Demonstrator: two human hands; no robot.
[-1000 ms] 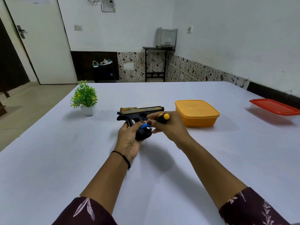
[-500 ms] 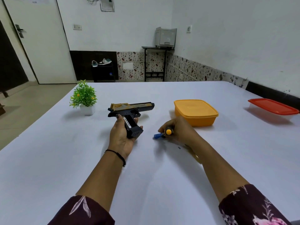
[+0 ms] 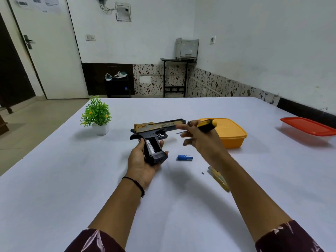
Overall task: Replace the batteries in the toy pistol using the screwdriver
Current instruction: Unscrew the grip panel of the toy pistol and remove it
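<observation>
A person sits at a white table (image 3: pixel 54 179), seen from their own head. The left hand (image 3: pixel 141 160) is closed around the grip of a black and gold toy pistol (image 3: pixel 156 132), holding it just above the table with the open battery bay facing up. One battery with a pale label (image 3: pixel 151 147) lies inside the bay; the slot beside it looks empty.

The right hand (image 3: pixel 201 140) is raised beside the muzzle, gripping a yellow and black screwdriver (image 3: pixel 206 125), with its lower fingers loosely spread. A blue battery (image 3: pixel 185 157) lies on the table between the hands. A tiny dark screw (image 3: pixel 202 173) and a yellowish strip, perhaps the bay cover (image 3: pixel 219 178), rest near the right forearm.

The step in hand seems to be emptying the bay. To do it well, keep the pistol level and steady, pry the remaining battery gently at one end, and keep the forearm clear of the loose screw.

An orange lidded box (image 3: pixel 231 131), a red-lidded container (image 3: pixel 309 128) and a small potted plant (image 3: pixel 97 115) stand farther back.
</observation>
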